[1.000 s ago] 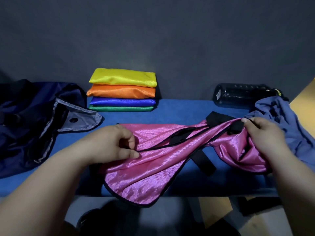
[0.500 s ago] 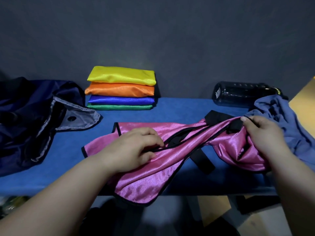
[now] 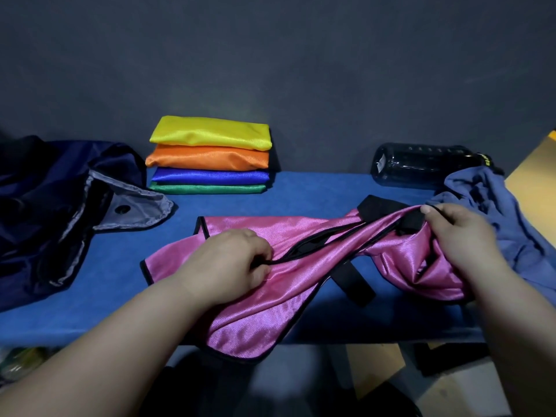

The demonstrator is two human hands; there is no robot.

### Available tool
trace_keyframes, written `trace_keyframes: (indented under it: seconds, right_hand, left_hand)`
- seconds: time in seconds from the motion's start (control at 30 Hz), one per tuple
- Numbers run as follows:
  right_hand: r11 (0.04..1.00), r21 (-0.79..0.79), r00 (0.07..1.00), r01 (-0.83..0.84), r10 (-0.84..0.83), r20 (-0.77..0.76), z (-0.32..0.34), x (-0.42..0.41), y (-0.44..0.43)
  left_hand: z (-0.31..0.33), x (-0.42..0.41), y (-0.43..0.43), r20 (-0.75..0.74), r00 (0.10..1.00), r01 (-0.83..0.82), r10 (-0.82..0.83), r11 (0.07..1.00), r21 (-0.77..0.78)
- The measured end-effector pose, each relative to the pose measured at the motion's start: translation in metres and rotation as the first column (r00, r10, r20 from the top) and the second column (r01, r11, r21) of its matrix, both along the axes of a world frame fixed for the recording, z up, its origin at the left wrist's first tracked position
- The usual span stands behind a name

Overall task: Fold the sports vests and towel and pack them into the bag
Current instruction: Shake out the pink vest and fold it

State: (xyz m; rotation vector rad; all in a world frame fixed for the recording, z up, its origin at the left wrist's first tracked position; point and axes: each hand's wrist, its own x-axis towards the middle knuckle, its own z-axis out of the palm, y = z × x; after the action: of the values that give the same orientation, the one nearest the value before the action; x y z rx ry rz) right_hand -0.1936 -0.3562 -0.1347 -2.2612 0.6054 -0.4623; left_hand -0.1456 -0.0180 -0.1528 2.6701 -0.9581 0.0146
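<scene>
Pink vest (image 3: pixel 255 323), mid-frame, is being laid out for folding: my left hand (image 3: pixel 228 263) pinches its middle, my right hand (image 3: pixel 460 236) its right end. Next, I'd pull it flat.

Bag (image 3: pixel 60 206) left, folded stack (image 3: pixel 210 158) behind vest (image 3: pixel 285 266), bottle (image 3: pixel 421 164) and towel (image 3: pixel 496 212) right.

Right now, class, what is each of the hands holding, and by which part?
Both hold the pink vest: the left hand pinches its black-trimmed edge, the right hand grips the end by the black strap.
</scene>
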Motion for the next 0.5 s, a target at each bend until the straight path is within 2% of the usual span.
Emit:
trace_keyframes:
  seconds: [0.1,0.2,0.3,0.4,0.43,0.5]
  right_hand:
    - [1.0,-0.013,1.0,0.001,-0.001,-0.005,0.0,0.0,0.0]
    - [1.0,-0.002,1.0,0.005,-0.005,-0.005,0.001,0.0,-0.001]
    - [1.0,0.009,1.0,0.004,-0.004,-0.014,0.002,-0.001,-0.001]
    - [1.0,0.006,1.0,0.0,0.0,-0.024,0.003,-0.001,0.0]
    - [1.0,0.003,1.0,0.0,0.001,-0.026,0.003,-0.001,0.001]
    - [1.0,-0.007,0.999,-0.003,0.003,-0.032,0.004,-0.001,0.002]
  left_hand:
    - [0.0,0.002,0.001,-0.028,0.999,0.017,-0.018,0.999,-0.029]
    - [0.007,0.003,0.005,-0.154,0.988,-0.022,-0.013,0.974,-0.224]
    - [0.014,0.007,0.011,-0.259,0.966,-0.125,0.022,0.913,-0.389]
    - [0.022,0.009,0.017,-0.418,0.901,-0.162,-0.117,0.802,-0.574]
    - [0.024,0.01,0.02,-0.439,0.885,-0.161,-0.155,0.782,-0.602]
    - [0.027,0.013,0.026,-0.432,0.885,-0.12,-0.173,0.812,-0.571]
